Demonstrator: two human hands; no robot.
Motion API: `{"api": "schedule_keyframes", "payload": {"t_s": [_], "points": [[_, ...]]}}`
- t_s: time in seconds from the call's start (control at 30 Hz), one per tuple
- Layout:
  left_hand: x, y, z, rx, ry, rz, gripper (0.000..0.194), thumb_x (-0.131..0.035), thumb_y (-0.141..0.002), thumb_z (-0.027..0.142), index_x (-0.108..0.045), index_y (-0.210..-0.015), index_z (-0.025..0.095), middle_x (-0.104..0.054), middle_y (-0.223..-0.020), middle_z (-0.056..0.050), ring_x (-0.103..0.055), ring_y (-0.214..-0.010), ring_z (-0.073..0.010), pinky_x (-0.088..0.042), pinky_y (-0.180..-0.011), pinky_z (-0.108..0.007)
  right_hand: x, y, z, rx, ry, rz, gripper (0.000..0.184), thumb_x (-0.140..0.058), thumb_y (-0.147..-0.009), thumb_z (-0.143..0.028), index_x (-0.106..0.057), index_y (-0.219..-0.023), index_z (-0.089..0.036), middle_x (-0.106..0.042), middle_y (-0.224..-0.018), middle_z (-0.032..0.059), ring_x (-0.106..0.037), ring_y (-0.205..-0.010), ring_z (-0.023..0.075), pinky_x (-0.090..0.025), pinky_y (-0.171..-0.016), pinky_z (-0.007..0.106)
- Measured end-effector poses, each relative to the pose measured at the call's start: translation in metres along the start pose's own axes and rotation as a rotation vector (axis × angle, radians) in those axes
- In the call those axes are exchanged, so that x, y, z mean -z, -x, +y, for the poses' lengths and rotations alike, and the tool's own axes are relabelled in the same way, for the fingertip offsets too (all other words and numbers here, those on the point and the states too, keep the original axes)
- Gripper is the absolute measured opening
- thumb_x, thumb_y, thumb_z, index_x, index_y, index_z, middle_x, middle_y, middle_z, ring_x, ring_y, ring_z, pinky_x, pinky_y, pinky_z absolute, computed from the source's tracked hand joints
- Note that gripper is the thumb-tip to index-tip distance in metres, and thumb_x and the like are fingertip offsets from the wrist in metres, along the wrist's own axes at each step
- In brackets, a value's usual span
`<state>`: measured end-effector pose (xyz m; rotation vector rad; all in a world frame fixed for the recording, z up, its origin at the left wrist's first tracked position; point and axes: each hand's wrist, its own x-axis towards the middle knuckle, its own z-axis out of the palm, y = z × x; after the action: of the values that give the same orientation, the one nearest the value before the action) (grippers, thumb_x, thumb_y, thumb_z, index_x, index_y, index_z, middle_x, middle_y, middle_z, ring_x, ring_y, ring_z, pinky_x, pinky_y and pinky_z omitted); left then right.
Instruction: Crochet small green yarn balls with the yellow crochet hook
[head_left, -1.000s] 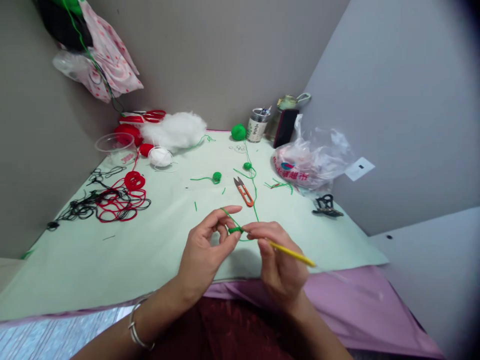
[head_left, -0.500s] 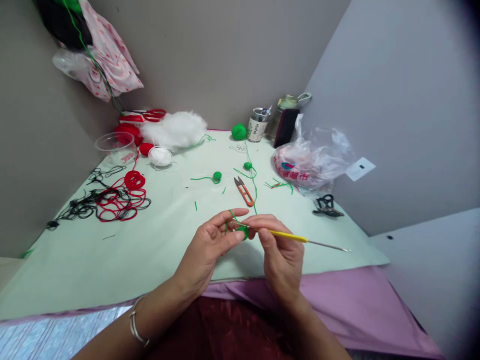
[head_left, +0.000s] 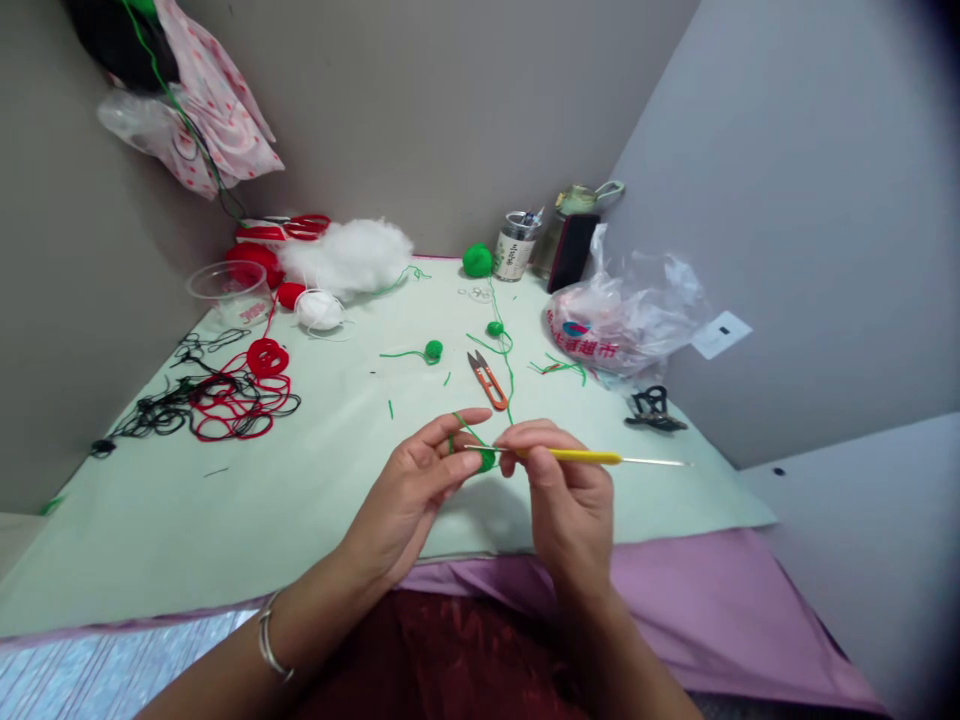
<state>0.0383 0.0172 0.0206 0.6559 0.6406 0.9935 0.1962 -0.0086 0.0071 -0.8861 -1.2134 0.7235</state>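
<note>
Between thumb and fingers, my left hand pinches a small green crochet piece, with green yarn looped over its raised index finger. My right hand grips a yellow-handled crochet hook like a pen. The hook's thin metal tip lies across the top of the green piece, near the left thumb. From the hands the yarn runs up the table past orange thread snips. Farther off lie two small green crocheted balls, one left of the snips and another above them.
A green yarn ball and a pen cup stand at the back. On the left are tangled red and black yarn, white stuffing and a clear tub. To the right are a plastic bag and a black clip.
The hook has swung closer to level, its far end rising, and its tip reaches farther left over the green piece. My right hand has turned slightly; my left still pinches the piece.
</note>
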Motion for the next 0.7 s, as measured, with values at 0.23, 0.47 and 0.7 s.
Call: {"api": "schedule_keyframes", "payload": {"t_s": [0.23, 0.47, 0.7], "points": [[0.002, 0.004, -0.002, -0.087, -0.233, 0.033, 0.033, -0.085, -0.084, 0.032, -0.083, -0.117, 0.031, -0.064, -0.093, -0.001, -0.056, -0.089, -0.0143, -0.042, -0.08, -0.025, 0.003, 0.0, 0.001, -0.127, -0.119, -0.015, 0.021, -0.06, -0.107, -0.031, -0.079, -0.1, -0.026, -0.078, -0.093, 0.0004, -0.068, -0.076, 0.012, -0.057, -0.075, 0.026], [0.004, 0.007, -0.002, -0.188, -0.391, 0.06, 0.032, -0.081, -0.087, 0.027, -0.082, -0.119, 0.031, -0.061, -0.091, 0.0, -0.053, -0.081, -0.0129, -0.044, -0.08, -0.026, 0.005, 0.004, -0.009, 0.061, 0.172, -0.052, 0.023, -0.052, -0.109, -0.021, -0.075, -0.105, -0.026, -0.078, -0.095, 0.0007, -0.072, -0.079, 0.0127, -0.058, -0.076, 0.027], [-0.001, 0.009, -0.007, -0.22, -0.449, 0.145, 0.042, -0.084, -0.085, 0.028, -0.075, -0.126, 0.025, -0.063, -0.089, 0.001, -0.052, -0.071, -0.0118, -0.045, -0.074, -0.027, -0.002, 0.009, -0.003, 0.615, 0.658, -0.154, 0.024, -0.058, -0.1, -0.009, -0.07, -0.118, -0.02, -0.079, -0.1, 0.0098, -0.074, -0.088, 0.0205, -0.059, -0.075, 0.033]]}}
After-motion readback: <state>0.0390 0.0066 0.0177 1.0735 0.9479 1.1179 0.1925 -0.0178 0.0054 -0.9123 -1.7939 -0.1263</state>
